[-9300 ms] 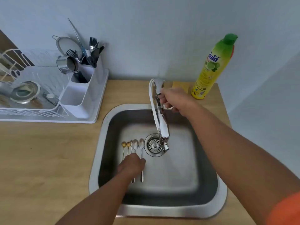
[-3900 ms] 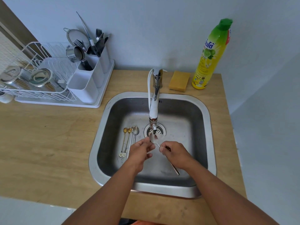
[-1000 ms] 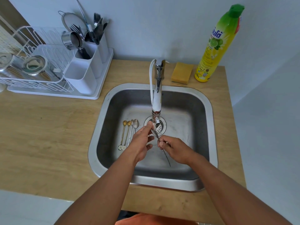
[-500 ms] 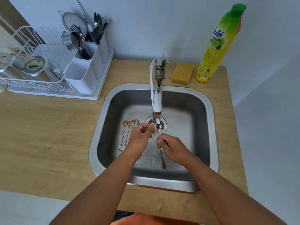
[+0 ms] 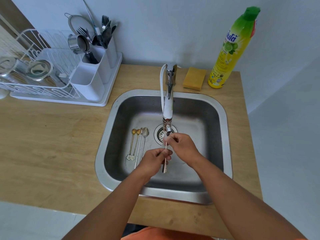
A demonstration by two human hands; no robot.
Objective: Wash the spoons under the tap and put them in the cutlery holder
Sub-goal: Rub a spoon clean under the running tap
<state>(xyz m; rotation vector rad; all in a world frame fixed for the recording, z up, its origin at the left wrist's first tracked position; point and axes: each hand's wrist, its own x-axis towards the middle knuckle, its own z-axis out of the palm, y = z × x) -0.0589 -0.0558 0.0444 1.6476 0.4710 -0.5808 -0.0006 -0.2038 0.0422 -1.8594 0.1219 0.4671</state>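
Both hands hold one long silver spoon [image 5: 164, 166] under the tap [image 5: 167, 108], over the steel sink [image 5: 105, 135]. My right hand [image 5: 181, 146] pinches its upper end just below the spout. My left hand [image 5: 154, 161] grips the handle lower down, and the handle's end sticks out below. Several spoons lie side by side on the sink floor left of the drain: two gold ones [image 5: 134, 141] with flower ends and silver ones [image 5: 144, 135]. The white cutlery holder [image 5: 90, 78] stands on the rack at the back left, with forks and spoons in its rear compartments.
A white dish rack [image 5: 34, 84] with metal lids sits on the wooden counter [image 5: 52, 144] at the left. A yellow sponge [image 5: 194, 78] and a green-yellow dish soap bottle [image 5: 232, 49] stand behind the sink at the right. The drain strainer [image 5: 160, 134] lies under the spout.
My left hand has slid down from the spoon's bowl to its handle, nearer to me. My right hand has moved up to the end under the spout. The spoon now stands steeper.
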